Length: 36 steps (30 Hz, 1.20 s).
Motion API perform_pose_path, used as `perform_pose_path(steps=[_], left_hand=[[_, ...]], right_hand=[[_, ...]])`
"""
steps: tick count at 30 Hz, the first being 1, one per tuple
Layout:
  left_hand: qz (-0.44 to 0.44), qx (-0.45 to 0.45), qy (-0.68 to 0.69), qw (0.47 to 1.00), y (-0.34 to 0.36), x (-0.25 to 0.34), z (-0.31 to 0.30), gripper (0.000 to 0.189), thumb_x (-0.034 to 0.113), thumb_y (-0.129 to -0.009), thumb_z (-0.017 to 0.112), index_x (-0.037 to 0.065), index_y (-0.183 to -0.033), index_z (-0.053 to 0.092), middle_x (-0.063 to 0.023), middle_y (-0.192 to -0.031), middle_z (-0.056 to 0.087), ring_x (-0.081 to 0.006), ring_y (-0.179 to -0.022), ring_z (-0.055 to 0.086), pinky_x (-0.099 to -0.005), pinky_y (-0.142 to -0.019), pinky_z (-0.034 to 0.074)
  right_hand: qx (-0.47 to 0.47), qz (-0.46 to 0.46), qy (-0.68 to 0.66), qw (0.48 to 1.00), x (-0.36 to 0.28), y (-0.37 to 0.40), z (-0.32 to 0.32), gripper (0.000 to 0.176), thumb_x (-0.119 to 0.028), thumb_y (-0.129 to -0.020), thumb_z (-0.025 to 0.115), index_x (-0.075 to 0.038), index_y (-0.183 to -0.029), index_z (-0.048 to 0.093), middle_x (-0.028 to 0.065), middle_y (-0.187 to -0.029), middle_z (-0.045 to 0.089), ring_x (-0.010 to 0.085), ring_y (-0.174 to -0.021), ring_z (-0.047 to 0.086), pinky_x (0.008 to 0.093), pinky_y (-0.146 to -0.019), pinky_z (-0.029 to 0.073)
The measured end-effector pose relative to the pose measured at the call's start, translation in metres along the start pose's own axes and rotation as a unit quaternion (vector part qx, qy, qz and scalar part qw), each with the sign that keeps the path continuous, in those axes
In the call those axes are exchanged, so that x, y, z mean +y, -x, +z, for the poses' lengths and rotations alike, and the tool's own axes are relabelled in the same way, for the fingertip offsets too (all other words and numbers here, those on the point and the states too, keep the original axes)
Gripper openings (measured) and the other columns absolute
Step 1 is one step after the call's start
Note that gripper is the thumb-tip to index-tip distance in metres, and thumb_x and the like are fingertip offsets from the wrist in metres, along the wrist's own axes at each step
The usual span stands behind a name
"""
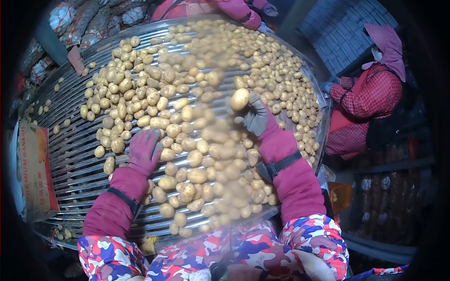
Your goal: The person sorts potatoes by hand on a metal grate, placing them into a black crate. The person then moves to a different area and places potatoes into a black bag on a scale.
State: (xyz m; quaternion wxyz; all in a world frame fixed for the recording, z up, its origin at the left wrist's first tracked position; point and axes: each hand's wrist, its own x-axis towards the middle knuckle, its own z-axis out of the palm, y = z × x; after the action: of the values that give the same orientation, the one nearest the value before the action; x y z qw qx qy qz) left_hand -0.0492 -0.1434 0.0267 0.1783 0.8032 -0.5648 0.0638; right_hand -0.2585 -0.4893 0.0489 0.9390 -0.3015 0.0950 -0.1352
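Pale yellow potatoes (187,192) cover much of a slatted metal sorting table (75,140) in front of me. My right hand (255,116), in a grey glove, grips one large potato (240,99) and lifts it above the others at its fingertips. My left hand (146,149), in a pinkish glove, lies palm down at the left side of the pile. Its fingers stretch forward and rest against several potatoes, without gripping any that I can see. Both forearms have purple sleeves with dark straps. A blurry vertical band smears the middle of the view.
A cardboard banana box (35,171) stands at the table's left edge. One person in a checked red jacket (370,93) works at the right edge, and another in a pink sleeve (239,11) at the far edge. Filled sacks (86,23) lie at the back left; an orange crate (340,196) sits right.
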Motion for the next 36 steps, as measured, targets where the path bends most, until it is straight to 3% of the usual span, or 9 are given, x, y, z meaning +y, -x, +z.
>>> perform_pose_path(steps=[3,6,12,15,21,24,27,30,36], left_hand=[[0.003,0.01,-0.001,1.0,0.002,-0.002,0.003,0.047,0.024,-0.091,0.064,0.003,-0.133,0.057,-0.0218,-0.133,0.057,-0.0406,-0.124,0.052,-0.0513,-0.11,0.037],[0.002,0.014,-0.004,1.0,0.002,-0.002,0.005,0.046,0.025,-0.092,0.063,0.002,-0.132,0.057,-0.0217,-0.133,0.057,-0.0406,-0.125,0.052,-0.0516,-0.11,0.036],[0.02,0.041,-0.01,0.999,0.002,-0.003,0.005,0.041,0.022,-0.092,0.062,0.003,-0.129,0.06,-0.0198,-0.129,0.059,-0.0401,-0.119,0.054,-0.0492,-0.104,0.04],[0.012,0.029,-0.01,0.999,0.002,-0.003,0.006,0.043,0.023,-0.092,0.062,0.003,-0.13,0.059,-0.0204,-0.13,0.058,-0.04,-0.121,0.053,-0.0499,-0.107,0.039],[0.0,0.009,-0.01,1.0,0.003,-0.006,0.007,0.047,0.027,-0.092,0.061,0.001,-0.131,0.057,-0.0214,-0.133,0.056,-0.0391,-0.125,0.051,-0.0513,-0.111,0.035],[0.005,0.011,-0.01,1.0,0.004,-0.008,0.011,0.046,0.026,-0.092,0.062,0.001,-0.131,0.058,-0.0211,-0.133,0.057,-0.0386,-0.125,0.051,-0.051,-0.111,0.035],[-0.001,0.012,-0.016,1.0,0.007,-0.01,0.013,0.046,0.025,-0.091,0.062,0.002,-0.131,0.058,-0.0206,-0.133,0.057,-0.0381,-0.125,0.052,-0.0505,-0.111,0.035],[-0.003,0.017,-0.017,1.0,0.005,-0.01,0.011,0.046,0.024,-0.09,0.062,0.003,-0.131,0.058,-0.02,-0.132,0.058,-0.038,-0.124,0.052,-0.05,-0.11,0.036],[0.007,0.038,-0.012,0.999,0.006,-0.011,0.015,0.046,0.023,-0.09,0.063,0.006,-0.132,0.058,-0.019,-0.131,0.058,-0.0383,-0.122,0.053,-0.0497,-0.108,0.038]], right_hand=[[0.051,-0.1,0.069,0.991,0.009,0.02,0.04,0.055,-0.049,-0.1,0.058,-0.004,-0.13,0.052,0.0133,-0.115,0.063,0.0246,-0.094,0.065,0.0314,-0.068,0.057],[0.052,-0.065,0.026,0.996,0.005,0.025,0.029,0.043,-0.039,-0.1,0.061,-0.002,-0.122,0.057,0.0142,-0.11,0.064,0.0241,-0.091,0.065,0.0315,-0.068,0.057],[0.169,-0.052,0.341,0.923,-0.014,0.044,0.075,0.023,-0.018,-0.096,0.062,-0.002,-0.112,0.064,0.0104,-0.104,0.067,0.0215,-0.088,0.066,0.0314,-0.072,0.055],[0.099,-0.168,0.568,0.8,0.009,0.027,0.053,0.022,-0.016,-0.095,0.059,-0.001,-0.109,0.067,0.0117,-0.103,0.07,0.0252,-0.091,0.069,0.0359,-0.081,0.056],[0.104,0.059,0.894,0.432,0.064,-0.034,0.037,0.029,-0.028,-0.091,0.061,-0.008,-0.11,0.069,0.0188,-0.111,0.071,0.032,-0.101,0.07,0.0444,-0.087,0.054],[0.088,0.095,0.908,0.399,0.066,-0.053,0.037,0.029,-0.027,-0.088,0.064,-0.008,-0.11,0.068,0.0176,-0.112,0.071,0.0332,-0.107,0.068,0.0442,-0.088,0.053],[0.052,0.081,0.902,0.42,0.046,-0.039,0.053,0.034,-0.025,-0.089,0.064,-0.008,-0.118,0.067,0.0152,-0.109,0.072,0.0297,-0.101,0.07,0.041,-0.087,0.054],[0.07,0.06,0.489,0.868,0.031,-0.003,0.04,0.039,-0.024,-0.092,0.062,-0.002,-0.124,0.065,0.0082,-0.1,0.068,0.0192,-0.091,0.066,0.0351,-0.079,0.054],[0.11,-0.018,0.322,0.94,-0.009,0.125,0.042,0.055,-0.024,-0.091,0.066,0.004,-0.137,0.056,0.0052,-0.106,0.066,0.0151,-0.091,0.062,0.0285,-0.079,0.052]])
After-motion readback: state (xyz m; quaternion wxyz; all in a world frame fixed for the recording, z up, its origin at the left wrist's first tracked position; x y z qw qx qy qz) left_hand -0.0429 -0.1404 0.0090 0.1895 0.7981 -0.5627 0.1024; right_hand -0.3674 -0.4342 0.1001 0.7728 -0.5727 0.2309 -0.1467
